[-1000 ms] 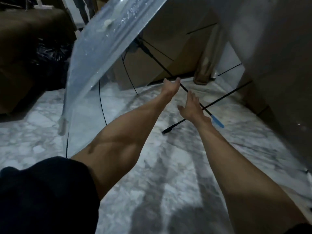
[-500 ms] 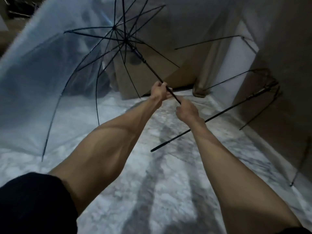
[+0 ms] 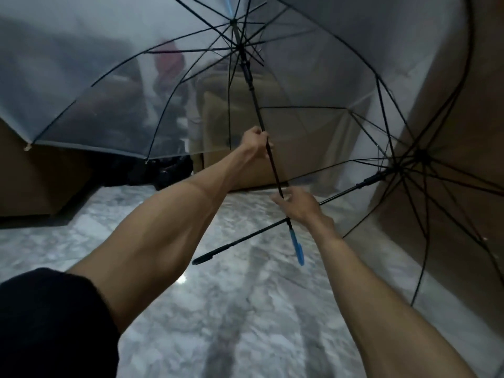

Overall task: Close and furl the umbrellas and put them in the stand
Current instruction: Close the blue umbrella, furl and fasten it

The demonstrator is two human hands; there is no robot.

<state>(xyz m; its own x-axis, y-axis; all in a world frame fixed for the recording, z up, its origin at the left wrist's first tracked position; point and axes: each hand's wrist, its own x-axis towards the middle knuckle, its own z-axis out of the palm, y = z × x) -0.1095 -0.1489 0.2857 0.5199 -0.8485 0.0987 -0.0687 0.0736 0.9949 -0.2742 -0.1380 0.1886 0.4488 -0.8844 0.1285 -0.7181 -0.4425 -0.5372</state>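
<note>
Evidently, little is completed. The clear umbrella [image 3: 191, 77], fully open at twelve o'clock, is gripped on its shaft by the left hand [image 3: 255, 141] and right hand [image 3: 297, 204]. A second umbrella [image 3: 420, 156] lies open at three o'clock. No stand is seen.

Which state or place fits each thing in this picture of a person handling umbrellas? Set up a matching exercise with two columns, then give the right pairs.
Column one:
1. left hand
2. right hand
3. blue handle
4. second umbrella

Column two:
A. hangs below the lower hand
B. grips the shaft higher up, nearer the canopy
C. open, on its side on the floor at the right
D. holds the shaft low, just above the handle

Pairs: 1-B, 2-D, 3-A, 4-C
</note>
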